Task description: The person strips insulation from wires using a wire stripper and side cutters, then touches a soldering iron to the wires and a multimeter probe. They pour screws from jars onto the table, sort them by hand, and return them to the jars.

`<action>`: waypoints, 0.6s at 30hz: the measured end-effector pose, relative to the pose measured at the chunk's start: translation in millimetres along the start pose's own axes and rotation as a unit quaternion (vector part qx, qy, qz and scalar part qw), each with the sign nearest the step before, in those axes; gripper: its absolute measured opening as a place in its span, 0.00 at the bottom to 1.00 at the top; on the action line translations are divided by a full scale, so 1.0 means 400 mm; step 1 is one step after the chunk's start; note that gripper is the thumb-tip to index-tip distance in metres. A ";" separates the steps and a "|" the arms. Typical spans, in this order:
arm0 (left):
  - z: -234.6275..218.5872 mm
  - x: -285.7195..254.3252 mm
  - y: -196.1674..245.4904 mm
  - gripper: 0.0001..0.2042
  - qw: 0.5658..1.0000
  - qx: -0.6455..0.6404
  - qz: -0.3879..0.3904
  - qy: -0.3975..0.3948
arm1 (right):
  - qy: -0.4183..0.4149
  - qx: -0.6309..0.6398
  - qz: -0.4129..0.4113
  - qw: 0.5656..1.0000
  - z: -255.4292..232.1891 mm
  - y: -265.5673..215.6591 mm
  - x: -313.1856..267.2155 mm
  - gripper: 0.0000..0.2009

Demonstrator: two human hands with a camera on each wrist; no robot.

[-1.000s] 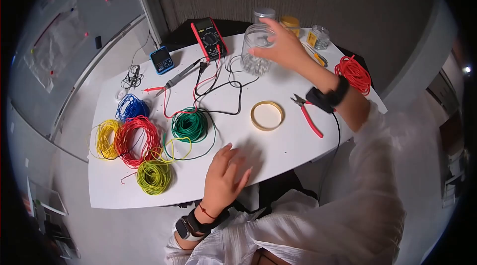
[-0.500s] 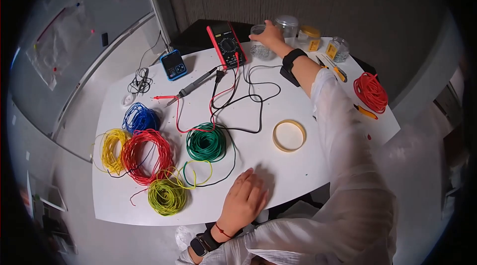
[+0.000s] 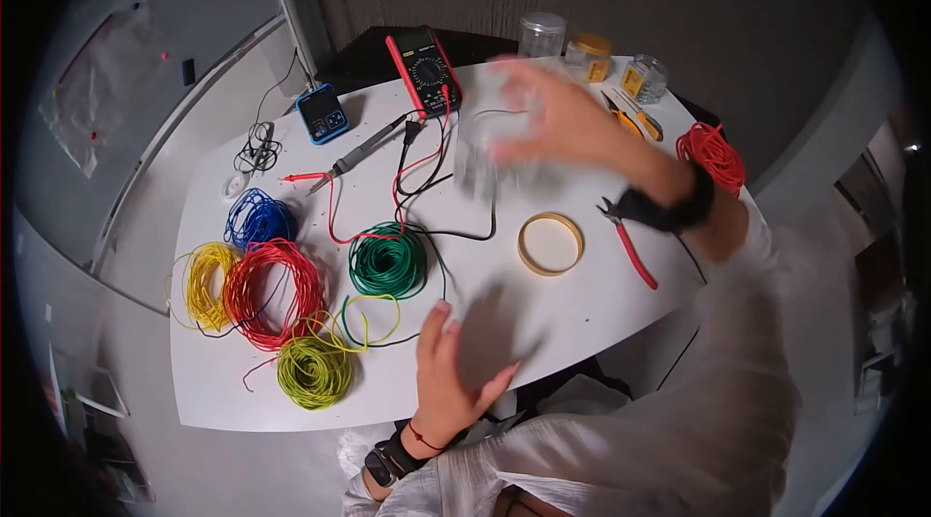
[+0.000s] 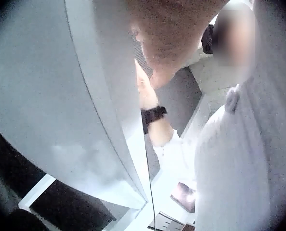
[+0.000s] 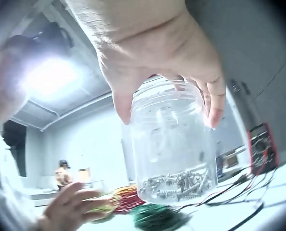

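Note:
My right hand [image 3: 572, 124] grips a clear plastic jar [image 5: 174, 144] from above, thumb and fingers around its threaded rim. The jar has no lid on, and a layer of silver screws [image 5: 179, 186] covers its bottom. In the head view, jar and hand are blurred, over the table right of the multimeter [image 3: 427, 71]. My left hand [image 3: 451, 386] hangs at the table's front edge, thumb and fingers apart, holding nothing. Closest to it are the yellow-green wire coil [image 3: 313, 371] and the green wire coil [image 3: 387, 260].
A tape ring [image 3: 550, 243] and red-handled cutters [image 3: 635, 255] lie on the right. Behind them stand a silver-lidded jar [image 3: 541, 35], a yellow-lidded jar [image 3: 588, 58] and a small jar [image 3: 647, 79]. Red [image 3: 274, 294], yellow and blue coils lie left; test leads cross the middle.
Half a second ago the right hand and jar were at the table's back; both are now nearer me. The left hand's fingers, then bent, have spread.

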State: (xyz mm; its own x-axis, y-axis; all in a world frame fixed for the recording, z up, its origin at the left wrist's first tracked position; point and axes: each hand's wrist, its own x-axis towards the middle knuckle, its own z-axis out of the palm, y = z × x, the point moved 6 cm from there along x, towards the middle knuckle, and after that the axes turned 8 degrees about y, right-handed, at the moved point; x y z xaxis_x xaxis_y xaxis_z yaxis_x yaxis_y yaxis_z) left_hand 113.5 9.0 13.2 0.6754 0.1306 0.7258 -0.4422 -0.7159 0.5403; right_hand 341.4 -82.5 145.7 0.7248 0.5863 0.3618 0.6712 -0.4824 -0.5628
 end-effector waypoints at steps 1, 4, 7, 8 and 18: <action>-0.002 0.000 0.001 0.45 1.000 -0.001 0.001 -0.001 | -0.046 0.046 -0.046 0.997 0.025 -0.053 -0.072 0.45; -0.005 -0.020 -0.015 0.50 0.994 -0.070 -0.059 0.052 | -0.075 0.096 -0.190 0.974 0.129 -0.172 -0.267 0.40; 0.020 -0.060 -0.034 0.51 0.928 -0.283 -0.232 0.063 | -0.111 0.076 -0.214 0.968 0.162 -0.250 -0.353 0.38; 0.004 -0.057 -0.018 0.51 0.920 -0.310 -0.218 0.098 | -0.130 0.144 -0.214 0.957 0.159 -0.247 -0.356 0.39; -0.059 -0.059 0.011 0.51 0.967 -0.194 -0.153 0.055 | -0.141 -0.261 -0.018 0.955 0.168 0.165 -0.311 0.42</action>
State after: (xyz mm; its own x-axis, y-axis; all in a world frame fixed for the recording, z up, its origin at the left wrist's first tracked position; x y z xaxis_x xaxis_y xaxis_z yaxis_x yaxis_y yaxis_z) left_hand 81.5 19.0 8.5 0.7525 0.3828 0.5360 -0.4346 -0.3229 0.8408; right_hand 285.1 -143.7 13.7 0.6791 0.7245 0.1183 0.7338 -0.6745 -0.0813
